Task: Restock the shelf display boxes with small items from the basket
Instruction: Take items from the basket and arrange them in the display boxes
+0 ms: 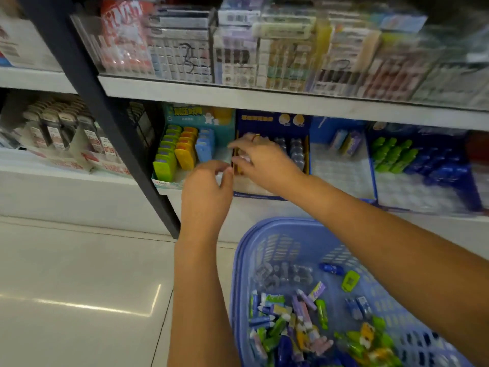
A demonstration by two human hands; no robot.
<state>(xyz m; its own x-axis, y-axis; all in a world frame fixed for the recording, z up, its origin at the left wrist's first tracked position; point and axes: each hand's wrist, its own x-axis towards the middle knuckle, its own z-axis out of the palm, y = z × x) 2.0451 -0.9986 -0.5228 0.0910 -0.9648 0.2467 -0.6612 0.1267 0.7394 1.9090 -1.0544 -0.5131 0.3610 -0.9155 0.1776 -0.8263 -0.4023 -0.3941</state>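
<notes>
On the lower shelf [66, 178], the dark blue display box [272, 122] holds a few clear-wrapped pieces [293, 152] at its back right, and its front looks bare. The right hand [262, 162] reaches into the box's left side with fingers curled at the wall; blur hides whether that grip pinches an item. The left hand [205, 192] hovers at the box's front corner, its grip loose with nothing seen in it. Mixed stock lies in the blue basket [264, 229] below. Each piece is best seated upright against the back row, the free hand steadying the box, kinds matched to boxes.
</notes>
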